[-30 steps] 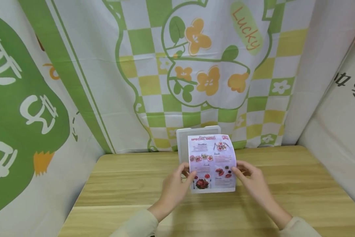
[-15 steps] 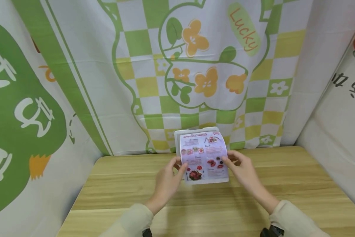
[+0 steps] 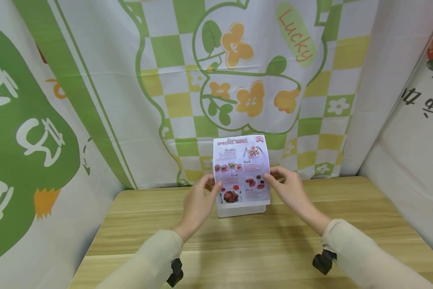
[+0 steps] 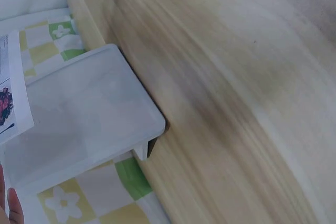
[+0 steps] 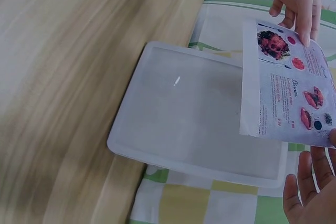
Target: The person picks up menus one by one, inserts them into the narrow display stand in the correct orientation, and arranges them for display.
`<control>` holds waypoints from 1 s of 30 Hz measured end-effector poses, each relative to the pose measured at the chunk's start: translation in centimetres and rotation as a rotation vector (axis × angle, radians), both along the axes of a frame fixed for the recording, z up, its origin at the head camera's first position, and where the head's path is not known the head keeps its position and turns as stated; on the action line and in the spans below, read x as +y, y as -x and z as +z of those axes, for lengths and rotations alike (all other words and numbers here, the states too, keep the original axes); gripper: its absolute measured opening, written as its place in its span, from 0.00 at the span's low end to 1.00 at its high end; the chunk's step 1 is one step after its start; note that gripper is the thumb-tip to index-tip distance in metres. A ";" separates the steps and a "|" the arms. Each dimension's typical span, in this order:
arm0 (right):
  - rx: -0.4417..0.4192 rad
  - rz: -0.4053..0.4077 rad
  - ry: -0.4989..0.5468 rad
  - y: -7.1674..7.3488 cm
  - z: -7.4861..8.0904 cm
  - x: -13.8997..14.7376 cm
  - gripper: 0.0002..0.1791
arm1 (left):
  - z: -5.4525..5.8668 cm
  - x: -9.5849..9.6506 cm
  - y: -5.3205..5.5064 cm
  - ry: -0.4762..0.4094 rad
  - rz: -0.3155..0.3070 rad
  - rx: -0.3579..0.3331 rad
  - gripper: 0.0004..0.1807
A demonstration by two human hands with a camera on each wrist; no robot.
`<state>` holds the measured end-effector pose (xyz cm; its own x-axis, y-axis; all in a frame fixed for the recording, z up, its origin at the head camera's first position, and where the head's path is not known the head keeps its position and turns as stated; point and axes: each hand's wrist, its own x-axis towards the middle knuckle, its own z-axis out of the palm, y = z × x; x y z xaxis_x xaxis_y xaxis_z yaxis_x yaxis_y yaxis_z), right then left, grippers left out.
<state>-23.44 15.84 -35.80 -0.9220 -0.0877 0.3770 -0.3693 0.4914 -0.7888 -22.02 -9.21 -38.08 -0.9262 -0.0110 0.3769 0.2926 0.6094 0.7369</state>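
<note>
Menu [image 3: 241,172], headed "Special Menu", sits near the middle of our head view, upright and gently curved. Left hand [image 3: 198,200] and right hand [image 3: 288,190] each pinch one side edge of it, thumb in front and fingers behind. Below its lower edge we see a strip of a white stand [image 3: 241,211], which the sheet otherwise covers; the stand is on a wooden table [image 3: 147,228], near its far edge. Behind hangs a checked cloth [image 3: 167,52] with orange flowers and the word "Lucky". Both arms wear pale sleeves [image 3: 147,255], and a black device [image 3: 175,272] shows at each wrist.

From the left wrist we get the stand's pale panel tilted beside the table's edge, a small foot under it. One corner of the menu overlaps it at the left; fingertips of the left hand show at the lower left, their grip not visible to us here.

From the right wrist we find the menu's lower end in front of part of the panel, clamped between both hands; whether sheet and panel touch, we cannot tell.
</note>
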 end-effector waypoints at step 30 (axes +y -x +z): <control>0.007 -0.121 0.128 5.3 5.0 -1.4 0.17 | 5.2 1.5 6.2 -0.007 0.091 0.056 0.16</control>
<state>-28.77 14.39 -30.84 -0.9204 0.0731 0.3840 -0.3188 0.4280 -0.8457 -28.26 -7.68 -32.87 -0.8989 -0.0969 0.4273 0.2770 0.6300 0.7256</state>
